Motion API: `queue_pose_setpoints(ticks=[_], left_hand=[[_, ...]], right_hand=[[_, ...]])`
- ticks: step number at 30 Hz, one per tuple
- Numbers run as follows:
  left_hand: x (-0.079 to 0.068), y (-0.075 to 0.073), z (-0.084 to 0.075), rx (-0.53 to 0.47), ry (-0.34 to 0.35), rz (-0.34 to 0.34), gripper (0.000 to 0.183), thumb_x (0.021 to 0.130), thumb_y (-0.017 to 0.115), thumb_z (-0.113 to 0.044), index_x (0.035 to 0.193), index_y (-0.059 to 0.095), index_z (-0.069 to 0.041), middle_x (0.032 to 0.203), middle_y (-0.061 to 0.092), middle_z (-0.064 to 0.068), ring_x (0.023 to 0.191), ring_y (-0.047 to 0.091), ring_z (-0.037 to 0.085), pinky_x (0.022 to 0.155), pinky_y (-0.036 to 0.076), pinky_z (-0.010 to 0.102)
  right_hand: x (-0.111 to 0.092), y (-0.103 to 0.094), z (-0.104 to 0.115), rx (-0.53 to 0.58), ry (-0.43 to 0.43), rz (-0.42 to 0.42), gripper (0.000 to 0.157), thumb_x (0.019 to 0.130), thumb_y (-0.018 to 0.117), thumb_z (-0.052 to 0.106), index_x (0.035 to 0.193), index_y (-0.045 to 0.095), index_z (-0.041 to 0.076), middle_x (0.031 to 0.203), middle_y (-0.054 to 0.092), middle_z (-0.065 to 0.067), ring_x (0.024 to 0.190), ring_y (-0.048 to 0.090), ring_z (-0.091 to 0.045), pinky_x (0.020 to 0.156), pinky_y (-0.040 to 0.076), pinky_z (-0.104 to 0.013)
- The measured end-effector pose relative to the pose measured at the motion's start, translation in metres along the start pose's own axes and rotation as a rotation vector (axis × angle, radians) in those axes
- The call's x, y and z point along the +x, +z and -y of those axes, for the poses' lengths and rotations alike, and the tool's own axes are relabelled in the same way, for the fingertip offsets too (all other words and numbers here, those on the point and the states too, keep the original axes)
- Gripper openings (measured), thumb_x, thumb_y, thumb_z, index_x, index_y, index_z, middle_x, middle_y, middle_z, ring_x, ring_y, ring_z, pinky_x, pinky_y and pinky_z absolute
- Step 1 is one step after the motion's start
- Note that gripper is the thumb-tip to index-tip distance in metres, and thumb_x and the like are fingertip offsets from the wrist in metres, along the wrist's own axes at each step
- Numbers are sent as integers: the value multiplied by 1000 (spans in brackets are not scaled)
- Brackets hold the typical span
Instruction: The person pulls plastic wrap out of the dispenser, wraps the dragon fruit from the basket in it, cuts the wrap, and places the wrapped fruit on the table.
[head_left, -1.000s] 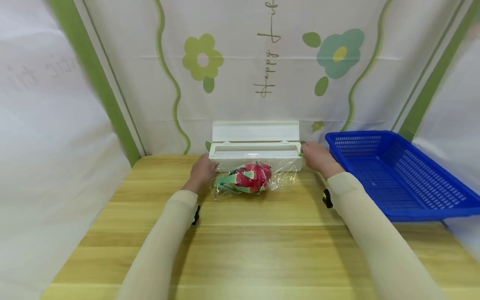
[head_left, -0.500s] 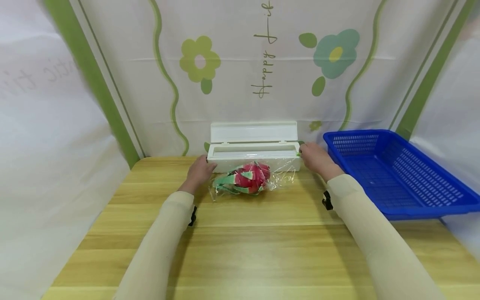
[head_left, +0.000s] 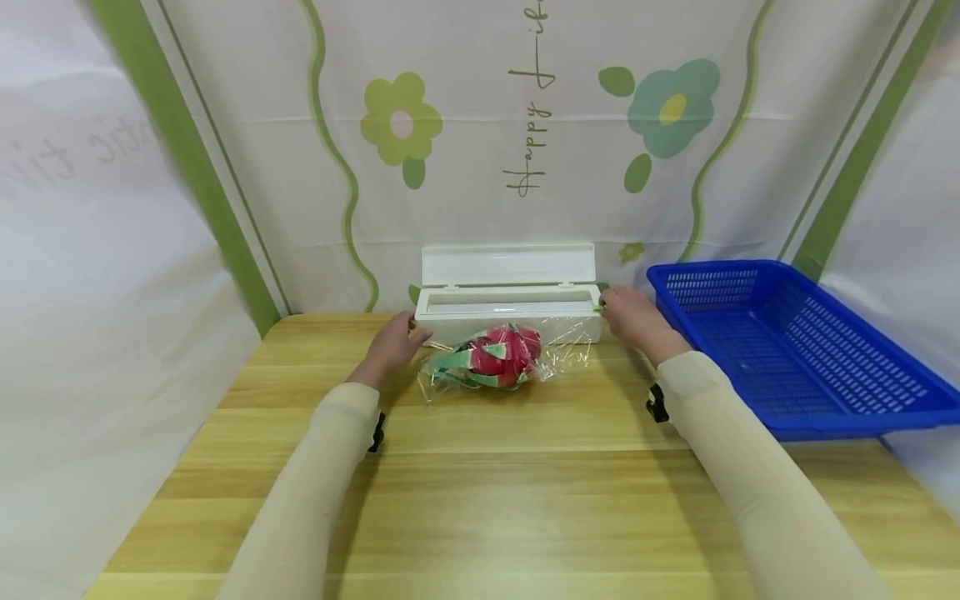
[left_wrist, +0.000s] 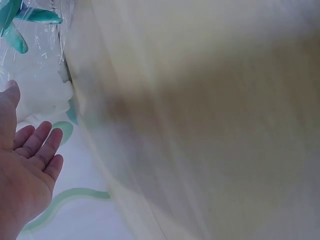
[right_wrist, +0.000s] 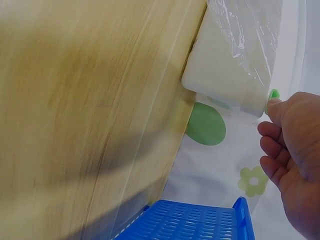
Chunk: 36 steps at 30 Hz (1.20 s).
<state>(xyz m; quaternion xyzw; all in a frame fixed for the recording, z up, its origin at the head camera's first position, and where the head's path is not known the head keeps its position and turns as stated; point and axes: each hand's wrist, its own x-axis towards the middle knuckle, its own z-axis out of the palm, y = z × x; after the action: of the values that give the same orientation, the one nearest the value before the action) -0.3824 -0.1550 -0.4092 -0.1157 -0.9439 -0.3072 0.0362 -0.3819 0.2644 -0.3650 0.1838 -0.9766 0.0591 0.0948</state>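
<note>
A white plastic-wrap dispenser box (head_left: pixel 517 331) stands at the back of the table with its lid raised. In front of it lies a red and green dragon fruit (head_left: pixel 507 357), covered by clear plastic wrap (head_left: pixel 564 350) that runs from the box. At the box's right end my right hand (head_left: pixel 633 315) pinches a small green slider tab (right_wrist: pixel 273 94), thumb against it and the other fingers curled. Beside the left end is my left hand (head_left: pixel 392 343); in the left wrist view its fingers are loosely spread, apart from the box, holding nothing.
A blue perforated plastic basket (head_left: pixel 832 427) stands at the right edge of the wooden table (head_left: pixel 495 508), near my right forearm. A white curtain (head_left: pixel 480 200) with printed flowers hangs right behind the box.
My left hand has come away from the box's left end, moving slightly left, and its fingers have loosened. My right hand stays at the green tab. Box and dragon fruit keep their places.
</note>
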Motion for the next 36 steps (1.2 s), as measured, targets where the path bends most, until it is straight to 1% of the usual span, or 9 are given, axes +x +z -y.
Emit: queue_pose_setpoints(ticks=[5,8,13,19,23,27,32,34,36], left_hand=[[-2,-4,3,9,1,-9,53,89,49,-38,126,40,-1,117,49,18,106,45,31,88,37,45],[-2,-6,6,18,11,-14,55,90,48,-38,127,39,1,118,48,20,107,45,32,89,37,46],[-3,-8,6,26,36,-25,54,89,49,-38,126,40,1,118,48,19,107,45,32,89,37,46],[-9,-11,0,78,69,-79,51,88,52,-36,122,44,1,114,51,17,103,48,32,85,40,46],[-11,-11,-5,127,104,-115,50,87,53,-36,121,45,0,113,52,16,102,50,30,83,41,44],[-11,-10,-12,184,166,-173,48,86,54,-37,118,48,-1,109,54,14,97,52,27,80,43,41],[-9,-6,-21,229,293,-278,41,83,61,-32,108,54,0,98,57,12,88,55,25,74,46,38],[-8,-4,-24,243,330,-293,39,82,63,-30,106,55,-1,97,58,10,88,55,24,75,46,37],[-6,-1,-25,257,350,-291,38,81,63,-30,106,56,-2,98,58,9,89,54,23,76,45,36]], right_hand=[[0,2,-3,7,24,4,18,87,51,7,102,55,-4,98,56,-17,95,48,-33,82,39,-45],[-1,3,-7,12,31,-10,17,87,51,7,100,56,-3,98,56,-17,96,48,-34,83,38,-46],[-6,1,-8,33,57,-24,19,88,51,9,102,56,-2,101,55,-16,99,46,-33,85,37,-47],[-10,-2,-3,71,69,-53,22,89,50,12,107,54,-1,105,54,-16,102,44,-34,86,36,-47],[-12,-1,1,69,31,-107,22,87,53,11,105,54,-2,103,55,-17,99,46,-34,86,37,-46],[-13,0,8,57,-35,-168,23,85,56,11,105,54,-3,102,55,-17,98,46,-34,85,37,-45],[-13,2,19,69,-96,-208,23,84,58,10,102,54,-3,99,56,-17,96,48,-33,84,38,-44],[-12,4,23,64,-112,-220,22,83,59,10,101,55,-2,97,57,-16,95,49,-33,84,38,-43],[-11,6,27,49,-133,-237,22,82,60,10,100,55,-2,96,57,-15,93,50,-32,83,39,-42]])
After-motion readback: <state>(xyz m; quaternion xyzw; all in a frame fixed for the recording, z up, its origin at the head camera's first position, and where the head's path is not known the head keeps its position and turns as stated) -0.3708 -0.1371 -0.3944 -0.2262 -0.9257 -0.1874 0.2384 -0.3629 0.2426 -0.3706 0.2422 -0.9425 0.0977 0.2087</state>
